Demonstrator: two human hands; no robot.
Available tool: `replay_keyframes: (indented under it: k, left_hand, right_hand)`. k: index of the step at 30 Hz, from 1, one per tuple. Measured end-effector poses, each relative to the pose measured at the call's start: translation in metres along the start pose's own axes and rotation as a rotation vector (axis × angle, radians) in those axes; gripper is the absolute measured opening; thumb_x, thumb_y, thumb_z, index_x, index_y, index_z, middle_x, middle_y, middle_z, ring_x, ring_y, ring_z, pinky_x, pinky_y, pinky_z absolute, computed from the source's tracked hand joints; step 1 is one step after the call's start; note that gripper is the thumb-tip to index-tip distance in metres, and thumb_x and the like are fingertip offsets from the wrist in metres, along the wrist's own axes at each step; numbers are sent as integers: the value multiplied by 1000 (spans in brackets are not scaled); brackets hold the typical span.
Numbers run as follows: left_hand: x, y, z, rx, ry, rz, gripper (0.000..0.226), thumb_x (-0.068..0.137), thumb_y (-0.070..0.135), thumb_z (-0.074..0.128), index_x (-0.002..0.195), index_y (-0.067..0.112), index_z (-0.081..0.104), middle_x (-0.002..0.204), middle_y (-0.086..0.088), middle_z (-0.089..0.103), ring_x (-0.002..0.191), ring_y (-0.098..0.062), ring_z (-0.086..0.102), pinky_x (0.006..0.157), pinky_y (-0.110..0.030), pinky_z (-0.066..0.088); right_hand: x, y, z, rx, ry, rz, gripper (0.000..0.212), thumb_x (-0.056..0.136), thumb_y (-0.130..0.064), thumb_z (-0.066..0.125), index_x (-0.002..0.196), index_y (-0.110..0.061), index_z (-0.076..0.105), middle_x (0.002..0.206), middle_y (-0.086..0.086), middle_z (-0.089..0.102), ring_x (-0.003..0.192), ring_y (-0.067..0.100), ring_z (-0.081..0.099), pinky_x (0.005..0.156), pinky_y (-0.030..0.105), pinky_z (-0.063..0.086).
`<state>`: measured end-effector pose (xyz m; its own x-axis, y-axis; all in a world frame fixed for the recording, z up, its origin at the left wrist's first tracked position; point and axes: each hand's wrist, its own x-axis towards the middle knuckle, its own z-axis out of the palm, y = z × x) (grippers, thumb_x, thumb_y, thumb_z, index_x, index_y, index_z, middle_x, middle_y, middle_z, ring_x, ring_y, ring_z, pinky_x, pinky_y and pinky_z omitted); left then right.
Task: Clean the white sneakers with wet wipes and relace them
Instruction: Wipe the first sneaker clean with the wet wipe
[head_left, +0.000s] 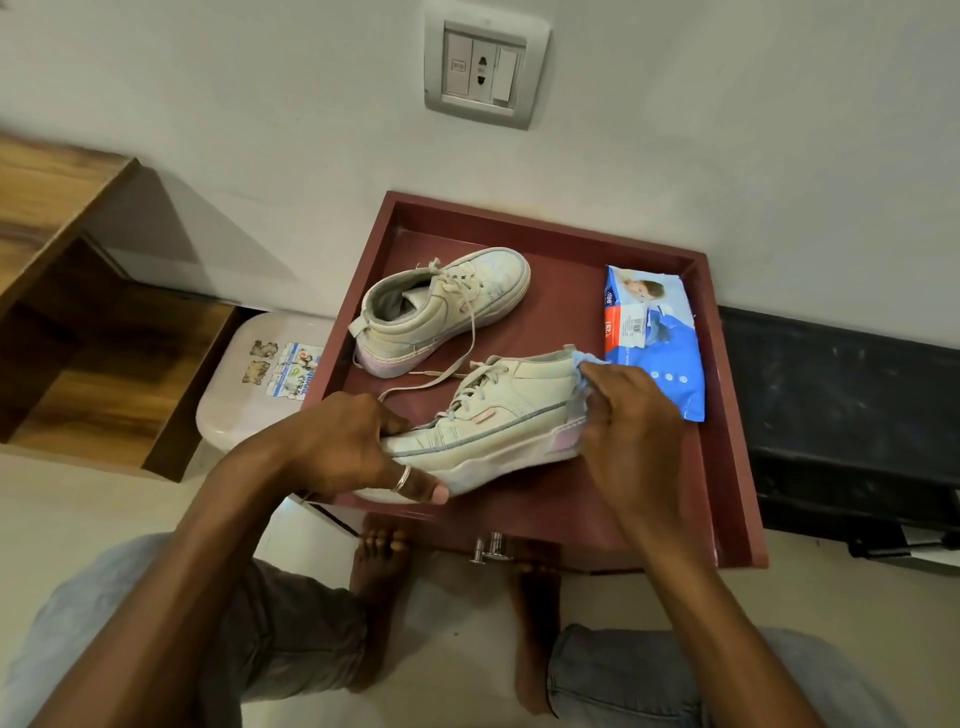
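Observation:
A white sneaker (498, 415) lies on its side near the front of the maroon table top (571, 291). My left hand (353, 447) grips its toe end, thumb under the sole. My right hand (631, 431) holds a pale blue wet wipe (584, 364) against the heel. The second white sneaker (441, 306) stands upright behind it with its lace trailing loose. A blue pack of wet wipes (654, 338) lies at the right of the table top.
The table top has a raised rim and stands against a white wall with a switch plate (485, 67). A wooden shelf unit (78, 322) and a pale plastic stool (254, 379) are at the left. My bare feet (379, 582) are under the front edge.

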<state>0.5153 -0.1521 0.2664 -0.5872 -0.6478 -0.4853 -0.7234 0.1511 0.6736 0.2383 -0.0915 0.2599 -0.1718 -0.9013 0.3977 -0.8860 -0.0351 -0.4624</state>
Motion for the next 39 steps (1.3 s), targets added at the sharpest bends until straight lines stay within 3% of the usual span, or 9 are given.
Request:
replay_keyframes:
  k: [5, 10, 14, 20, 22, 28, 31, 35, 39]
  left_hand:
    - [0, 1, -2, -44, -28, -26, 77, 51, 86, 66, 111, 38, 74, 100, 25, 75, 92, 2, 70, 87, -29, 60]
    - [1, 1, -2, -46, -22, -13, 79, 51, 88, 64, 113, 39, 73, 102, 25, 74, 93, 2, 70, 84, -24, 59]
    - [0, -6, -3, -37, -26, 7, 83, 53, 87, 68, 122, 42, 64, 115, 23, 70, 101, 2, 67, 90, -23, 57]
    - [-13, -12, -10, -255, -70, 89, 61, 72, 39, 84, 129, 35, 59, 123, 21, 68, 114, -3, 64, 93, -23, 56]
    - [-13, -12, -11, -244, -58, 105, 60, 74, 36, 84, 130, 31, 62, 123, 17, 69, 114, -7, 65, 95, -27, 56]
    - [-11, -15, -10, -157, 4, 122, 39, 83, 22, 81, 119, 27, 68, 111, 10, 73, 102, -14, 69, 91, -31, 59]
    - [-10, -16, -9, -133, 18, 117, 38, 85, 15, 79, 119, 29, 68, 111, 10, 73, 101, -16, 69, 91, -33, 59]
    - [-9, -12, -9, -249, -41, 125, 56, 76, 34, 83, 129, 30, 65, 121, 18, 71, 111, -5, 66, 93, -23, 56]
    - [-9, -13, -9, -275, -47, 124, 63, 74, 38, 83, 133, 27, 63, 125, 16, 70, 115, -6, 65, 97, -25, 55]
  right_hand:
    - [-15, -39, 14, 68, -54, -205, 42, 81, 16, 59, 118, -2, 69, 109, 11, 66, 102, 26, 62, 87, 34, 53]
    - [3, -14, 6, 24, 29, -9, 28, 89, 1, 62, 116, -3, 69, 110, 11, 66, 100, 26, 63, 86, 30, 51]
    - [-3, -13, 11, -5, 5, -48, 26, 91, -6, 64, 116, -2, 69, 111, 11, 68, 98, 24, 63, 87, 28, 48]
    - [6, -8, 13, 18, -5, -35, 28, 85, 5, 64, 112, -2, 71, 106, 11, 71, 95, 27, 66, 82, 35, 54]
    - [1, -15, 13, 14, -9, -59, 30, 83, 7, 64, 111, -2, 72, 107, 11, 71, 96, 27, 65, 83, 36, 55]
    - [-49, -96, 24, 143, -175, -342, 32, 94, -7, 47, 116, -4, 70, 114, 10, 67, 107, 21, 58, 96, 23, 46]
    - [-51, -97, 21, 126, -262, -490, 36, 95, -11, 43, 117, -4, 69, 115, 9, 68, 108, 22, 58, 98, 27, 48]
    - [-19, -31, 9, 22, -93, -222, 40, 79, 13, 61, 112, -7, 73, 110, 7, 71, 102, 26, 64, 92, 31, 50]
    - [-1, -2, 4, -45, -22, -27, 25, 86, 4, 66, 109, -4, 72, 102, 10, 73, 92, 28, 66, 79, 36, 56]
